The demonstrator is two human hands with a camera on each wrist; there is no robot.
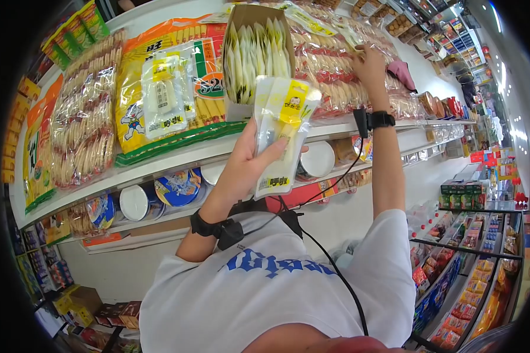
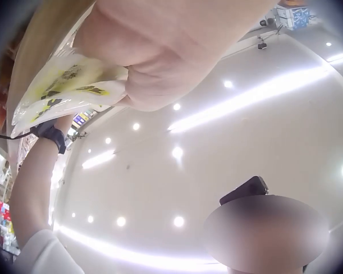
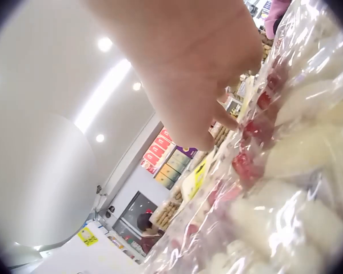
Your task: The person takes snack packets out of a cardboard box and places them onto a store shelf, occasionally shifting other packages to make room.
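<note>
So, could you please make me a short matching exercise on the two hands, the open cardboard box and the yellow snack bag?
Column one
1. Left hand
2. Right hand
3. Open cardboard box
4. Yellow snack bag

Column two (head view)
A. Filled with a row of packets
B. Gripping white-and-yellow packaging
C. Lying left of the box, under loose packets
D. At the clear snack bags, right of the box

Right pairs: 1-B, 2-D, 3-A, 4-C

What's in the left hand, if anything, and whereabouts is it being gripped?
White-and-yellow packets, gripped around the middle by the left hand.
</note>
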